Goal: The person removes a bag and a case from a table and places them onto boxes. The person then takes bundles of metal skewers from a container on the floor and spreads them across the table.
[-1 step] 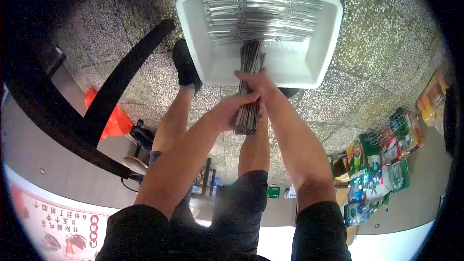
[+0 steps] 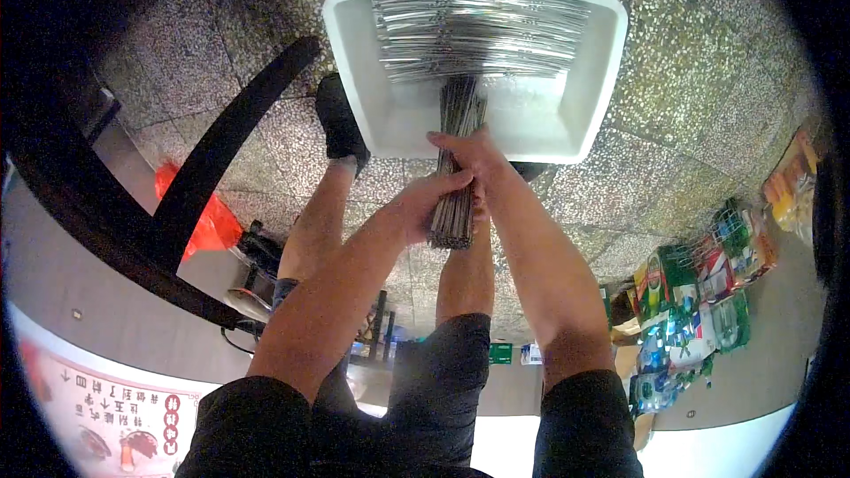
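A thick bundle of thin metal skewers (image 2: 459,106) is gripped in both my hands, its far end reaching over the near side of a white plastic tub (image 2: 580,128). My left hand (image 2: 427,202) wraps the bundle near its close end, thumb lying across the top. Just beyond it, my right hand (image 2: 475,150) closes around the middle of the bundle from the right. Many more skewers (image 2: 482,35) lie crosswise along the far side of the tub, roughly parallel. My palms and the bundle hide part of my fingers.
The tub stands on a speckled tile floor (image 2: 691,124), beside my black shoe (image 2: 339,119). A curved black bar (image 2: 239,115) and a red plastic bag (image 2: 212,226) are at the left. Packs of green and clear bottles (image 2: 673,336) with other packages stand at the right.
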### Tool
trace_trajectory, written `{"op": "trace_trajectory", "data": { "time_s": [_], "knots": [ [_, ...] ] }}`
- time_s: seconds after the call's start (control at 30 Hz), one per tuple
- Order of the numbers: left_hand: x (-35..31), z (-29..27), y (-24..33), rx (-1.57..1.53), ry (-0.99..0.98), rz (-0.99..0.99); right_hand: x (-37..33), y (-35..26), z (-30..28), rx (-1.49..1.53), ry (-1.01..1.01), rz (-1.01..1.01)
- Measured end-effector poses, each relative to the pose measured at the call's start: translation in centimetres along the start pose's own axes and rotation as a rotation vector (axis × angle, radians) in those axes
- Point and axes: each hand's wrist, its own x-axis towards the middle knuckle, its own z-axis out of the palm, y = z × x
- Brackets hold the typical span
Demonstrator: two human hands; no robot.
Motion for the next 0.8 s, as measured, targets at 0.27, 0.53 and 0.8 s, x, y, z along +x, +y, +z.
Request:
{"op": "trace_trajectory", "data": {
  "time_s": [0.27, 0.53, 0.8],
  "knots": [
    [0.5, -0.6, -1.3, 0.157, 0.119, 0.052, 3.0, 5.9, 0.0, 0.091, -0.167, -0.164],
    [0.2, -1.9, -2.1, 0.037, -0.001, -0.024, 1.7, 5.5, 0.6, 0.267, -0.151, -0.076],
    [0.4, -2.6, -3.9, 0.065, 0.019, 0.007, -0.2, 4.0, -0.2, 0.02, -0.194, -0.045]
  ]
}}
